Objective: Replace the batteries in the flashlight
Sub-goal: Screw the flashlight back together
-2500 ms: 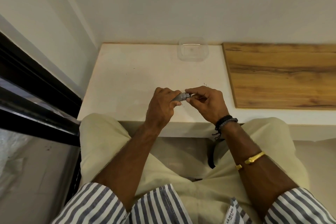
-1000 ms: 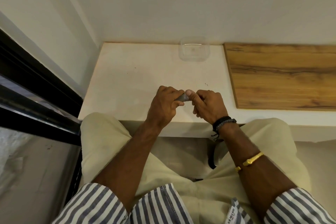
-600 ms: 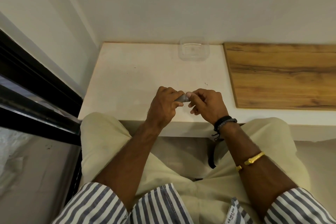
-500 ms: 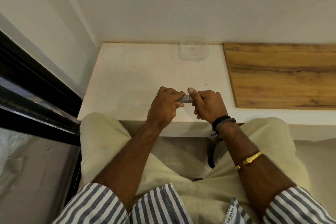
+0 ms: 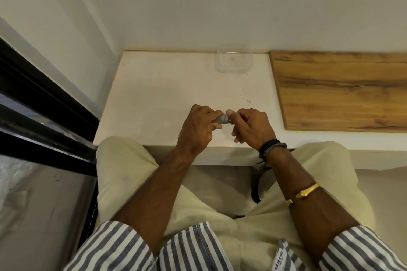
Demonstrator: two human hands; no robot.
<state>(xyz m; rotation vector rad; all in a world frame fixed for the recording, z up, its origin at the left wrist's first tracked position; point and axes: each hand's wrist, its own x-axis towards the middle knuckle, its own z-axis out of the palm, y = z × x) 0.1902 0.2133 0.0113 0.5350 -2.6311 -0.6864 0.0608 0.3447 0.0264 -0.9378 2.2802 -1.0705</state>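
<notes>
**Step in hand (judgement).** Working the end cap of the flashlight: either unscrewing to reach the cells or screwing back after the swap. Cannot tell which from this view.

**Location of flashlight.** Held in the air just above the near part of the counter, between both hands, lying roughly level. Shows only a short grey section in the gap between them.

**Left hand.** Wraps round the body with fingers curled over the top and thumb underneath. Serves as the fixed clamp.

**Right hand.** Grips the right-hand end, with thumb tip pressed on top of the barrel and remaining fingers curled below. Hides the cap and its seam inside the grip.

**Surroundings.** Clear container at the far edge of the counter, against the wall, well apart from the hands; contents not discernible. Wooden board to the right, touching nothing in use. No loose batteries visible anywhere.

**Progress (judgement).** Near the start or near the end, not mid-swap, given no cells on show.

**Next move.**
1. Hold the body steady with the left hand.
2. Turn the end with the right, re-gripping between turns.
3. Keep both parts on one axis to avoid cross-threading.
4. Once free of the cap, tip the uncapped end slightly upward to prevent cells or a spring from dropping off the near edge.
5. Place small parts in the container, not on the bare counter.
</notes>
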